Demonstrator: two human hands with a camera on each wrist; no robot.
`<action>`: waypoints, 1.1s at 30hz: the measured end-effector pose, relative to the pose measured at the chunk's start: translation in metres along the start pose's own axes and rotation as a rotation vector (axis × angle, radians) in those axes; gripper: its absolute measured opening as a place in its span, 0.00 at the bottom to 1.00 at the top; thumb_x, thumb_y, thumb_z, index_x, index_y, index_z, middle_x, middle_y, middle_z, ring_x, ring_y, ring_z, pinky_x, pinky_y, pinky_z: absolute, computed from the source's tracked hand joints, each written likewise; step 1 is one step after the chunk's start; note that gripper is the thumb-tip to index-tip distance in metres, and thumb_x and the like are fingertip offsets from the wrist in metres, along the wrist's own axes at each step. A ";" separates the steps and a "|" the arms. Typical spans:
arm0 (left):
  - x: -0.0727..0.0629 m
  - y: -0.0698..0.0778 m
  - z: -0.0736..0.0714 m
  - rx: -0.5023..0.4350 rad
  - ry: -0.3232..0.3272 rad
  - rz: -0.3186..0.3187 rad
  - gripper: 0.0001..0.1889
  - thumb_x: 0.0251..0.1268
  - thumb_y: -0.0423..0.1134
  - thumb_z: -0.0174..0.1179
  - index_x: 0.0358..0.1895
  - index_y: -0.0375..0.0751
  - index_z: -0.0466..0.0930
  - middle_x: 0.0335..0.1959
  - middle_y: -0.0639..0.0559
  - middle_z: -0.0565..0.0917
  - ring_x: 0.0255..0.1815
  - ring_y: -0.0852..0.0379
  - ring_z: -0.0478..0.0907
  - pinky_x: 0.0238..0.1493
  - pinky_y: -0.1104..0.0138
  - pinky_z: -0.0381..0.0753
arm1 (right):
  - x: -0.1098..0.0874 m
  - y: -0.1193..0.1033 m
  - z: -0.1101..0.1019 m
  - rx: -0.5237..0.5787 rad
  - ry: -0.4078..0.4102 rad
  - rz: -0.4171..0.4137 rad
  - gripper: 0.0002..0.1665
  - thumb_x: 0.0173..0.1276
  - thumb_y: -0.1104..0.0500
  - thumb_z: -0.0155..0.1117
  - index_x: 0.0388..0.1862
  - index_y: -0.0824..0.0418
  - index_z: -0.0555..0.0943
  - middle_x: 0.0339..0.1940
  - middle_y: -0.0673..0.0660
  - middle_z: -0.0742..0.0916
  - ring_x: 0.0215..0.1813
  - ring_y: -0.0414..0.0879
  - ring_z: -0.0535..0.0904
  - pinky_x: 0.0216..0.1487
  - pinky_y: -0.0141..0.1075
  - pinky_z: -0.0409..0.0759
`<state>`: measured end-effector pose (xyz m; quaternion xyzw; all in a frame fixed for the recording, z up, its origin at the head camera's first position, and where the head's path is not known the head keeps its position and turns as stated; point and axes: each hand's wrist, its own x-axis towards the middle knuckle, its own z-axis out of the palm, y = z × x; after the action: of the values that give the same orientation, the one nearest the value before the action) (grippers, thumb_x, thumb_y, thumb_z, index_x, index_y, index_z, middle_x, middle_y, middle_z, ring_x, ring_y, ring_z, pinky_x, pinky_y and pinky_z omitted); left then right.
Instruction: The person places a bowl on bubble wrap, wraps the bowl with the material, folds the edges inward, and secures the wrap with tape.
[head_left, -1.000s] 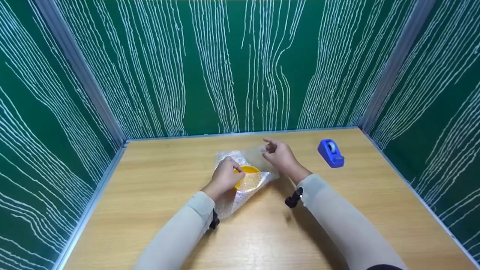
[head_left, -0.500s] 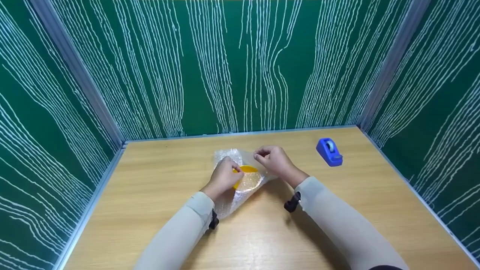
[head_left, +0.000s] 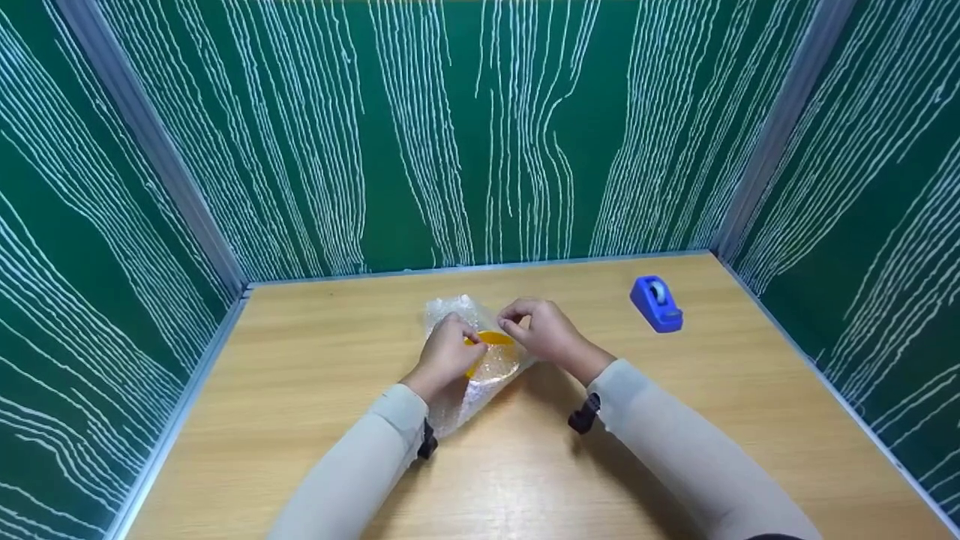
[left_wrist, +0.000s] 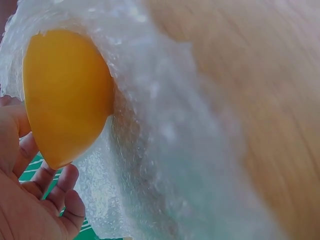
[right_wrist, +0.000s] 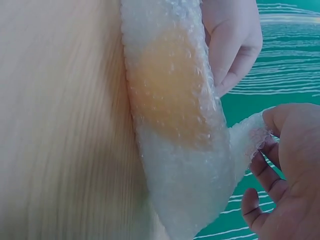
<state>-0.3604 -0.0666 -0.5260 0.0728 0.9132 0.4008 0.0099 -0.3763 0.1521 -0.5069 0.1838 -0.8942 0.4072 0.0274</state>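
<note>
A yellow bowl (head_left: pixel 496 338) sits on a sheet of bubble wrap (head_left: pixel 466 401), with a flap of the sheet folded across its opening. My left hand (head_left: pixel 448 351) pinches that flap at the bowl's left rim, thumb and forefinger together. In the left wrist view, the smooth side of the bowl (left_wrist: pixel 67 95) is bare and the other fingers (left_wrist: pixel 65 185) hang loosely below its rim. My right hand (head_left: pixel 546 330), at the bowl's right, pinches a corner of the bubble wrap (right_wrist: pixel 245 140) and raises it. Through the wrap the bowl (right_wrist: pixel 172 87) shows blurred in the right wrist view.
A blue tape dispenser (head_left: pixel 656 304) with a roll of tape stands at the back right of the wooden table (head_left: pixel 315 360). Green panels (head_left: pixel 405 135) with white wavy lines enclose the table at the back and both sides.
My right hand has moved left and slightly toward me, drawing the right corner of bubble wrap in toward the bowl. The left hand has stayed at the rim.
</note>
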 end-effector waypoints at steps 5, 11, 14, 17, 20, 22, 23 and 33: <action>0.001 0.000 0.001 0.003 0.003 -0.009 0.09 0.75 0.39 0.76 0.44 0.39 0.86 0.52 0.48 0.79 0.55 0.49 0.79 0.69 0.56 0.89 | -0.003 -0.001 0.005 -0.037 -0.003 -0.099 0.08 0.82 0.57 0.75 0.52 0.57 0.96 0.50 0.54 0.94 0.54 0.51 0.89 0.73 0.57 0.88; 0.001 0.000 0.002 -0.002 0.010 -0.022 0.08 0.75 0.38 0.75 0.45 0.40 0.85 0.54 0.48 0.80 0.56 0.49 0.80 0.70 0.55 0.89 | -0.008 -0.004 0.006 -0.064 -0.007 -0.188 0.08 0.82 0.60 0.74 0.50 0.62 0.95 0.49 0.56 0.94 0.53 0.53 0.91 0.69 0.58 0.90; 0.001 0.000 0.002 0.010 0.016 -0.020 0.09 0.75 0.39 0.75 0.45 0.40 0.86 0.55 0.48 0.81 0.57 0.48 0.81 0.71 0.54 0.88 | -0.010 -0.007 0.006 -0.057 -0.009 -0.204 0.07 0.82 0.61 0.74 0.50 0.62 0.95 0.48 0.56 0.94 0.53 0.53 0.91 0.68 0.58 0.90; 0.001 0.001 0.002 0.018 0.020 -0.013 0.09 0.75 0.40 0.75 0.45 0.39 0.87 0.55 0.47 0.82 0.57 0.48 0.81 0.71 0.53 0.88 | -0.012 -0.009 0.006 -0.045 -0.014 -0.224 0.07 0.81 0.62 0.73 0.49 0.62 0.95 0.47 0.57 0.94 0.53 0.53 0.91 0.66 0.58 0.90; 0.002 0.001 0.003 0.022 0.025 -0.004 0.08 0.75 0.39 0.75 0.45 0.38 0.90 0.56 0.48 0.82 0.57 0.48 0.82 0.69 0.53 0.88 | -0.014 -0.010 0.007 -0.056 -0.021 -0.256 0.06 0.80 0.63 0.74 0.48 0.62 0.95 0.47 0.56 0.94 0.53 0.52 0.91 0.64 0.56 0.92; 0.002 0.000 0.003 0.021 0.030 0.000 0.07 0.75 0.39 0.75 0.44 0.39 0.92 0.56 0.48 0.83 0.58 0.49 0.82 0.69 0.53 0.88 | -0.016 -0.011 0.008 -0.081 -0.026 -0.270 0.05 0.80 0.62 0.74 0.48 0.61 0.95 0.48 0.56 0.93 0.53 0.52 0.91 0.63 0.53 0.92; 0.002 0.000 0.004 0.021 0.032 0.000 0.07 0.75 0.39 0.75 0.44 0.39 0.92 0.56 0.48 0.82 0.58 0.49 0.82 0.69 0.53 0.88 | -0.017 -0.010 0.008 -0.097 -0.029 -0.273 0.05 0.80 0.62 0.74 0.48 0.60 0.95 0.48 0.55 0.93 0.54 0.51 0.91 0.63 0.52 0.92; 0.002 0.001 0.006 0.025 0.031 0.001 0.04 0.77 0.38 0.74 0.45 0.41 0.92 0.57 0.48 0.81 0.65 0.47 0.79 0.74 0.52 0.85 | -0.028 -0.003 0.009 -0.240 -0.065 -0.320 0.07 0.82 0.59 0.76 0.51 0.57 0.97 0.52 0.53 0.93 0.56 0.49 0.90 0.64 0.44 0.93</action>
<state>-0.3617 -0.0618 -0.5294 0.0671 0.9183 0.3902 -0.0052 -0.3483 0.1521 -0.5159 0.3320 -0.8961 0.2821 0.0847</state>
